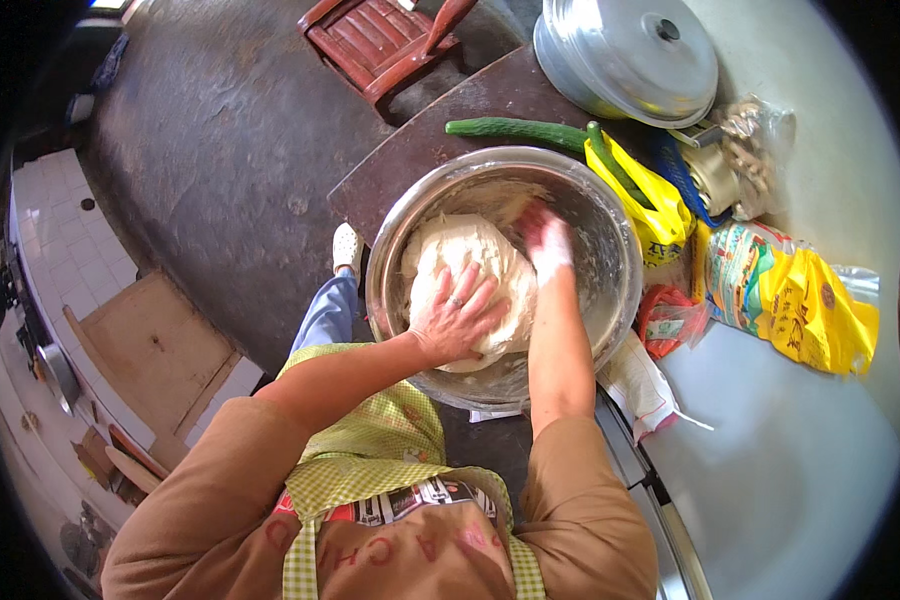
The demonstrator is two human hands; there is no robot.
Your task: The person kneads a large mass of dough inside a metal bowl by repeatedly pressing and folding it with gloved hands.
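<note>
A large lump of pale dough [450, 247] lies in a wide metal basin [624, 300] that stands in front of me. My left hand [457, 311], with a ring on one finger, rests spread on top of the dough. Inside the basin, to the right of the dough, my right hand [546, 236] is blurred and floury, close to the dough's upper right edge; its fingers do not show clearly. Flour and dough residue cling to the basin's inner wall.
Beyond the basin, a long green cucumber [517, 129] lies on the dark table [390, 169], near a lidded metal pot [630, 52]. Yellow plastic bags [802, 307], a red bag [667, 319] and a white sack [641, 379] are at the right. A red wooden chair [375, 41] stands behind the table.
</note>
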